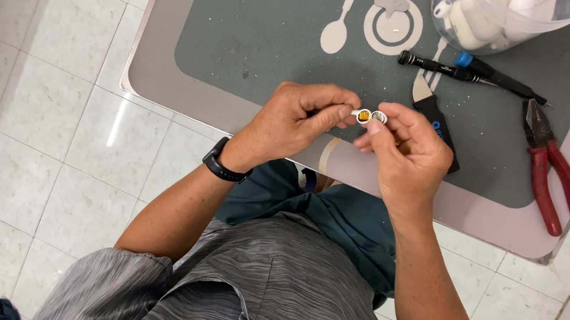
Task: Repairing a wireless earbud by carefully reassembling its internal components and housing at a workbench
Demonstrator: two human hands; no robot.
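Both my hands meet over the near edge of a small table point(164, 89) with a grey mat. Between the fingertips I hold a small white part point(370, 115) with an orange-yellow spot and a round ring end. My left hand point(296, 122), with a black wristband, pinches its left end. My right hand point(408, 149) pinches its right, ring end with thumb and forefinger. The part is small and half hidden by my fingers.
On the mat lie two black screwdrivers point(470, 72), one with a blue collar, red-handled pliers point(549, 168) at the right, and a black tool point(439, 124) partly under my right hand. A clear plastic bag point(501, 17) of white parts stands at the far edge. White floor tiles surround the table.
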